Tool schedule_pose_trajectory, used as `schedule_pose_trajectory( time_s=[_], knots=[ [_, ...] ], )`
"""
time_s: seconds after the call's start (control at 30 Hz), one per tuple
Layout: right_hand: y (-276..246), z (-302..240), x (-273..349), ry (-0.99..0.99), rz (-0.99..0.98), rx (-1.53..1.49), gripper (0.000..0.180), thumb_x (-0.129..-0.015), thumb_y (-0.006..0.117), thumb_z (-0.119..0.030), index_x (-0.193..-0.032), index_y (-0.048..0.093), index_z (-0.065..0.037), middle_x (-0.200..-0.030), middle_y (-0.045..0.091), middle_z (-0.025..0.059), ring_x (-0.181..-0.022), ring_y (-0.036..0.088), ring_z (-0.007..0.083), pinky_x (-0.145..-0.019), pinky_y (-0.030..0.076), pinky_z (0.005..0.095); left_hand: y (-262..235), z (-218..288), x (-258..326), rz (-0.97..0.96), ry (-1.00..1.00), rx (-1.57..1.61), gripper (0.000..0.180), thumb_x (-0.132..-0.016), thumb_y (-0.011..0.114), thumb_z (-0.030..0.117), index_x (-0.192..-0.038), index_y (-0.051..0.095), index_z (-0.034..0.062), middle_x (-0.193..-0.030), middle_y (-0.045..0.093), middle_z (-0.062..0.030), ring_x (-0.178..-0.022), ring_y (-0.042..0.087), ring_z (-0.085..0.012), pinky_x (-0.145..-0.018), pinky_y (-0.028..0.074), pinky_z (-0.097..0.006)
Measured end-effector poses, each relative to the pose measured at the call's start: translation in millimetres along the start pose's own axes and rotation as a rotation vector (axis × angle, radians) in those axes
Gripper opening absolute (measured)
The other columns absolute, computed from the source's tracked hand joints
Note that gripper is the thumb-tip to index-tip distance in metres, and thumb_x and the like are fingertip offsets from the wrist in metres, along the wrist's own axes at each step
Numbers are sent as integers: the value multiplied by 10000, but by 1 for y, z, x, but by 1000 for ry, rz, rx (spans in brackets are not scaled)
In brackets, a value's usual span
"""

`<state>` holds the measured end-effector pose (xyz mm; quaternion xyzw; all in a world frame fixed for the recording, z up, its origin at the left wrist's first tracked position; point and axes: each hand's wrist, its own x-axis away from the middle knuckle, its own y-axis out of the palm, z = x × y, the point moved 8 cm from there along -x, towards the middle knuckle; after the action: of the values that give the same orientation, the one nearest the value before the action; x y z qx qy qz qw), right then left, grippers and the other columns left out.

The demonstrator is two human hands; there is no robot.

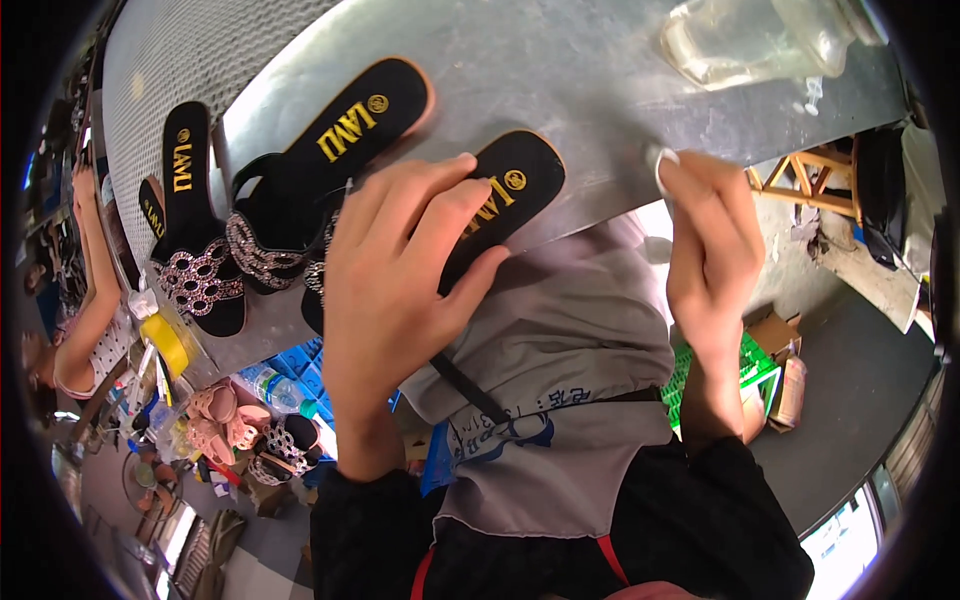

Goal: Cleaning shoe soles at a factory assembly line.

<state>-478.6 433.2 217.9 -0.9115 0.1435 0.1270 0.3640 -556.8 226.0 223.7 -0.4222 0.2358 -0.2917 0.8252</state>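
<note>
Nearest the camera is the grey apron [540, 490] of the person at work, flanked by black sleeves [370, 530]. Beyond it, the left hand [400, 260] holds a near sandal [538, 165] at the closest edge of the metal table [560, 90]: fingers half spread across the black insole, thumb along the near side. The right hand [715, 240], apart from the sandal, is narrow, its fingers folded together beside the table's edge. A small white piece [664, 165] shows at the fingertips; blur hides whether it is pinched or worn.

To the left on the table lie a middle sandal [318, 150], a left sandal [190, 215] and, partly hidden behind the latter, a further sandal [152, 208]. A clear container [750, 42] occupies the far right.

Stage of work: gold marks are present on all four insoles, and jewelled straps show on the middle and left sandals, so assembly appears largely done. The near sandal is judged to be under attention still; its strap is mostly covered by the hand. Which others have been treated, or await it, cannot be told.
</note>
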Motion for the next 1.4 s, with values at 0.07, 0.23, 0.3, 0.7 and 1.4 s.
schedule_pose_trajectory(
  time_s=[0.07, 0.23, 0.3, 0.7, 1.4],
  knots=[
    [6, 4, -9, -14, 4, -12, 491, -774, 517, 230, -1155, 737, 12, -1103, 668, 148, -907, 674, 280, -787, 535, 290, -4, 11, -9, -12, 28, -30, 520, -677, 911, 142, -1159, 732, 70, -1285, 693, -114, -1125, 666, -363, -977, 528, -456],
    [21, 18, -25, -65, 32, -90, 468, -776, 516, 222, -1119, 748, 4, -1049, 677, 125, -803, 646, 221, -699, 515, 281, 15, 20, -19, -33, 191, -101, 481, -669, 893, 136, -1136, 778, 130, -1259, 681, -93, -1099, 670, -346, -907, 562, -436],
    [23, 19, -24, -70, 26, -97, 461, -771, 514, 219, -1105, 752, 7, -1036, 679, 126, -788, 636, 211, -684, 506, 278, 20, 13, -17, -13, 189, -87, 481, -652, 887, 107, -1120, 788, 152, -1242, 680, -88, -1059, 678, -325, -844, 580, -411],
    [21, 21, -28, -64, 20, -89, 438, -764, 506, 210, -1062, 761, 15, -1004, 687, 125, -743, 606, 180, -655, 486, 265, 25, 16, -16, 66, 280, -196, 517, -579, 848, 68, -1071, 804, 219, -1231, 659, -48, -962, 665, -291, -759, 576, -361],
    [38, -2, -27, 81, -111, 13, 435, -756, 861, 45, -1161, 702, 37, -1134, 692, 158, -982, 673, 290, -867, 543, 341, 20, 7, -17, 98, 248, 4, 662, -769, 919, 174, -1309, 570, 14, -1190, 755, -165, -952, 721, -344, -794, 611, -409]
  ],
)
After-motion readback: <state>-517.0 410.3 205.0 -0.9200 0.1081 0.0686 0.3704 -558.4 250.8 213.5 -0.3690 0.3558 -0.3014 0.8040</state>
